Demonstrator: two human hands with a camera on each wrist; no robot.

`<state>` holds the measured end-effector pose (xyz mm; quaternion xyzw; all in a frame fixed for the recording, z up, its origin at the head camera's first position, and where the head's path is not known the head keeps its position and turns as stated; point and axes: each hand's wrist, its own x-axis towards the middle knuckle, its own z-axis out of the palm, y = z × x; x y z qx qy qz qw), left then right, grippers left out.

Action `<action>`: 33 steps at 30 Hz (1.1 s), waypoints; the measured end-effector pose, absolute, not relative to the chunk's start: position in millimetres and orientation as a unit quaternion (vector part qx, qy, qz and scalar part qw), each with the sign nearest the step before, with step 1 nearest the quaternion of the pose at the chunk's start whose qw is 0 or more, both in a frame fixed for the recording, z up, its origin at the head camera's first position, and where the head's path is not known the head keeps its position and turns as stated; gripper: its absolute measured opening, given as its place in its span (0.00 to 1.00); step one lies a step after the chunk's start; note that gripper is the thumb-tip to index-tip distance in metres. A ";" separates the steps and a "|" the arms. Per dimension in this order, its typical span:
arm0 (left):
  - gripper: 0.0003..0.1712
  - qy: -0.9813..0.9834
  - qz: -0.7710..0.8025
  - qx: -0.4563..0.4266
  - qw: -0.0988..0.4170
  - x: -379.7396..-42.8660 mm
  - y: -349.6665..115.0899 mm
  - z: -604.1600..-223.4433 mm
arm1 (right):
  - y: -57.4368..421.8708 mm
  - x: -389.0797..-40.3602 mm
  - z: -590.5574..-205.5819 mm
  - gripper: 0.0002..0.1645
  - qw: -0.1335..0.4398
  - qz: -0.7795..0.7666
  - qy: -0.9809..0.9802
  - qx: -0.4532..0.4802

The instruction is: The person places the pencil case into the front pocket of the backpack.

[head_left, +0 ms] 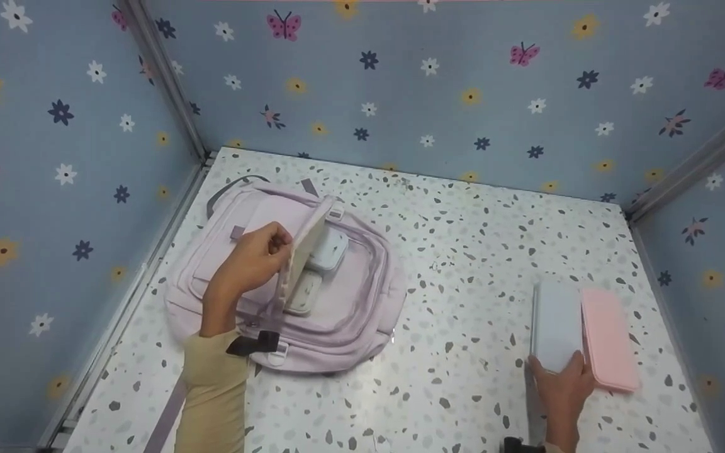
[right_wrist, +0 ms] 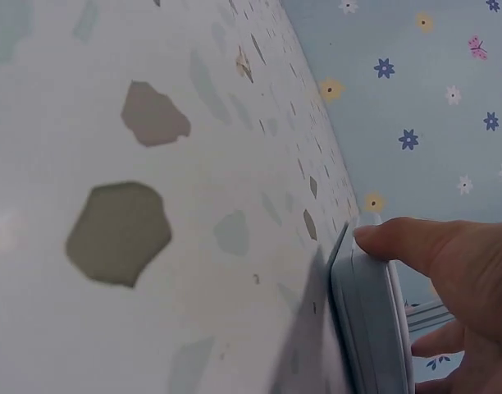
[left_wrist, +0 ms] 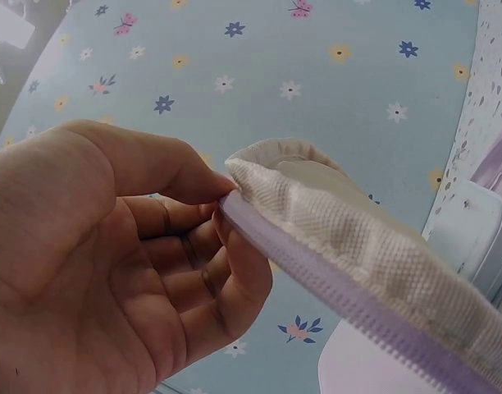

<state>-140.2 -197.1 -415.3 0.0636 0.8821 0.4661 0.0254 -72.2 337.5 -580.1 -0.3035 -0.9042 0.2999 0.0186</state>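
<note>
The head camera looked forward and down from well above the left hand [head_left: 252,258] and right hand [head_left: 562,385]; each wrist camera, close beside its hand (the right one low along the surface [right_wrist: 210,189]), faced patterned walling [left_wrist: 259,57] beyond, sharing that hand with the head view.

left hand [head_left: 254,257] pinches; right hand [head_left: 562,385] grips, well apart.

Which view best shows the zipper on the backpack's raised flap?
The left wrist view: the zipper runs close to the camera from the left hand, its teeth distinct. The head view shows it much smaller; the right wrist view lacks it.
</note>
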 end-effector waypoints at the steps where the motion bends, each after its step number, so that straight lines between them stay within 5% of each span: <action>1: 0.06 0.882 0.467 0.063 0.024 -140.2 -197.3 -416.0 | 337.3 -72.2 -581.1 0.60 0.024 0.298 -0.906 -0.301; 33: 0.06 0.879 0.470 0.076 0.026 -140.6 -198.3 -415.9 | 336.1 -70.7 -577.6 0.57 0.058 0.315 -0.893 -0.315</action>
